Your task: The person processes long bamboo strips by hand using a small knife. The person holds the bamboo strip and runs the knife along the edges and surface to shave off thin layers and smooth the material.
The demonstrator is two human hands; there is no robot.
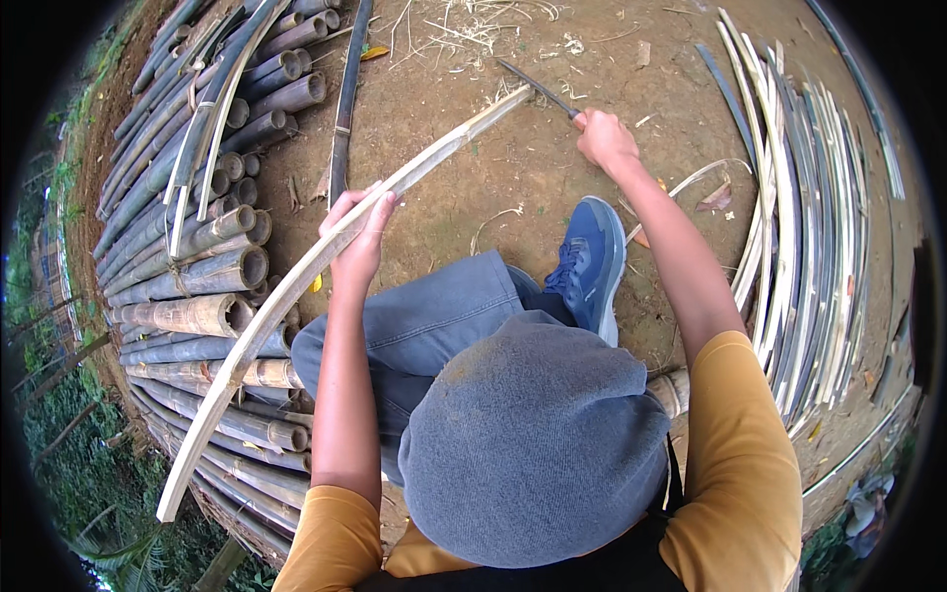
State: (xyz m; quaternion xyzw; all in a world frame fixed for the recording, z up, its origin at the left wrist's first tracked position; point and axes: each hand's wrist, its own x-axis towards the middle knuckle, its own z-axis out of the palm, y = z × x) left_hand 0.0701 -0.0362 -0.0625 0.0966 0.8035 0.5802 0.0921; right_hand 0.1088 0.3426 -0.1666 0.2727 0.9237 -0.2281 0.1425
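Observation:
My left hand (361, 235) is closed around a long pale split bamboo strip (272, 318), gripping it near its middle. The strip slants across the view, from the lower left up to the top centre. In my right hand (604, 140) is the handle of a knife (538, 87) with a narrow dark blade. The blade points up and to the left, crossing by the strip's far end; whether it touches the strip I cannot tell. Thin pale shavings (464, 37) lie on the ground beyond that end.
Cut bamboo poles (212, 266) are stacked at the left, with dark split lengths (212, 113) on top. At the right lies a bundle of split strips (799, 247). A dark strip (347, 99) lies on the bare earth. My blue shoe (589, 264) is between my arms.

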